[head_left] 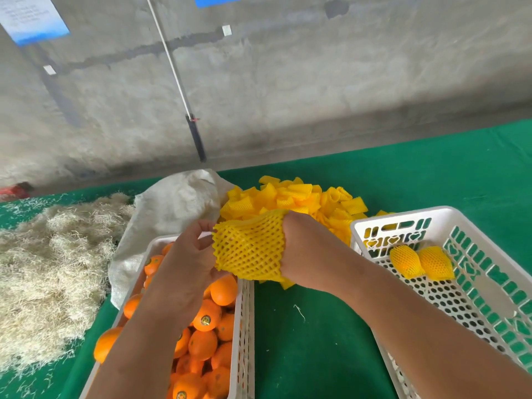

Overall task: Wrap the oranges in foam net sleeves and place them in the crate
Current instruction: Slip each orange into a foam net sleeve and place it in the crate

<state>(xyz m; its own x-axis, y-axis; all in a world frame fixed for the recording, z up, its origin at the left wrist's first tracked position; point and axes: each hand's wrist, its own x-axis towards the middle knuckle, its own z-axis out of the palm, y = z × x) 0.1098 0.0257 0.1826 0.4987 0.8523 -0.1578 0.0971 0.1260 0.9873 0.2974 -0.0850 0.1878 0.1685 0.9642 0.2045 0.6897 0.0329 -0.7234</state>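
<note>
Both hands stretch one foam net sleeve [250, 249] wide for an orange: right hand [299, 251] inside it, grip hidden; left hand [184, 263] pinches its edge. Two wrapped oranges [420, 262] in crate [403, 220].

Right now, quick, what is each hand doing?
Left hand: pinches the edge of the yellow foam net sleeve.
Right hand: pushed into the sleeve, stretching it; its fingers are hidden.

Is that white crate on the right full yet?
Nearly empty: the right crate holds only two wrapped oranges, its perforated floor mostly bare.
</note>
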